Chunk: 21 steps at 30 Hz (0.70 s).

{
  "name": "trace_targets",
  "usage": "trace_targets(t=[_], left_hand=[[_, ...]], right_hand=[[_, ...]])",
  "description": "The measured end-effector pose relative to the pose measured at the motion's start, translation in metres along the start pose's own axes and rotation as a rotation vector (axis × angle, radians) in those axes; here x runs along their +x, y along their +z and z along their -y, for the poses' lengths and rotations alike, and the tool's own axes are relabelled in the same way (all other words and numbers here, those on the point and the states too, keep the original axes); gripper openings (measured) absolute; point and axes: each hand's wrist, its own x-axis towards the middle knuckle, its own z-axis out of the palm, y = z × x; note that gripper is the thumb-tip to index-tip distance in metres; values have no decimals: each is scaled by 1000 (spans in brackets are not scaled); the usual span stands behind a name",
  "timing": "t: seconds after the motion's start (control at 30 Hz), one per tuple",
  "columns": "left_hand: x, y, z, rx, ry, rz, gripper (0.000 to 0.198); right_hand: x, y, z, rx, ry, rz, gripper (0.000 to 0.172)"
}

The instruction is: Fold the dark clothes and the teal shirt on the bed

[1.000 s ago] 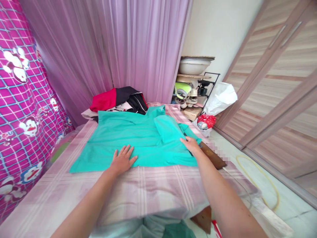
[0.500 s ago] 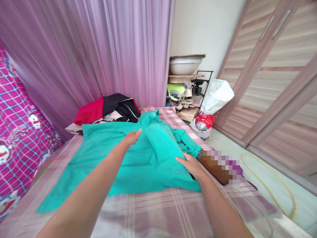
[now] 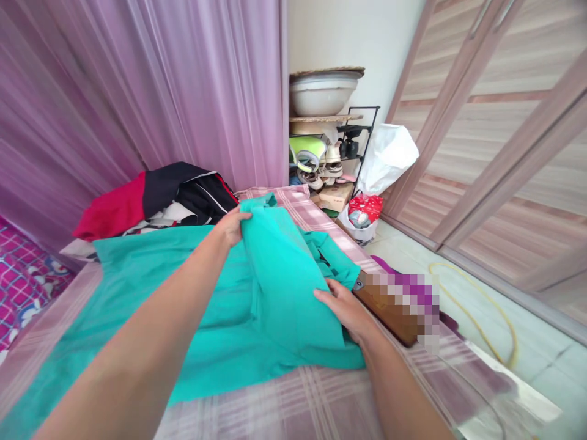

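Note:
A teal shirt (image 3: 279, 287) is spread over the plaid bed sheet (image 3: 257, 409), its right part folded over toward the middle. My left hand (image 3: 232, 227) pinches the far end of that folded part, thumb on top. Along the right edge, my right hand (image 3: 343, 308) grips the cloth with its thumb on top; its other fingers are partly hidden. Beyond the right hand lies a brown phone (image 3: 389, 308), partly blurred out. Some bunched teal cloth (image 3: 332, 253) sticks out on the right, past the fold.
Red, navy and black clothes (image 3: 160, 198) are heaped at the back left, against a purple curtain (image 3: 206, 91). Behind the bed stands a shoe rack (image 3: 362, 140) with a white basin (image 3: 323, 95) on top. A wooden wardrobe (image 3: 495, 134) and yellow hose (image 3: 486, 305) are to the right.
My left hand, open above the shirt before, has closed on the far end of the folded part. That fold now lies flatter and straighter. My right hand keeps its grip. The view has turned slightly right.

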Motion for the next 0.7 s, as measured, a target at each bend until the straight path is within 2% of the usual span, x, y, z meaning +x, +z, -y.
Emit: trace_targets(t=[0.1,0.17,0.23,0.3,0.37,0.43,0.5,0.57,0.6,0.63,0.67,0.7], left_hand=[[7,-12,-26,-124,151,50,56],[9,-18,-32,-104,217,37,57],[8,-22,-22,29,183,-25,58],[3,-24,-1,260,53,-144,62],[-8,-23,24,450,-77,-267,69],[-27,-19,45,539,-107,-316,73],[-56,-13,58,700,-12,-286,67],[-95,-6,66,919,187,-165,56],[-116,-4,69,981,279,-65,51],[-137,-2,71,1027,338,44,47],[-157,-2,74,1062,359,101,44],[-173,-2,77,1085,343,92,43]], right_hand=[[3,-2,-1,50,-42,-4,48],[6,-2,-5,-4,-107,-68,48],[10,-1,-11,-209,-162,-210,46],[11,0,-17,-501,-171,-344,43],[11,0,-22,-744,-168,-398,41],[11,0,-26,-883,-194,-386,39],[10,-1,-27,-960,-221,-368,38],[10,-2,-27,-1000,-221,-351,39],[10,-2,-26,-1009,-213,-344,40],[9,-2,-25,-1015,-205,-341,41],[9,-2,-24,-1020,-197,-338,41],[8,-2,-22,-1026,-190,-337,41]])
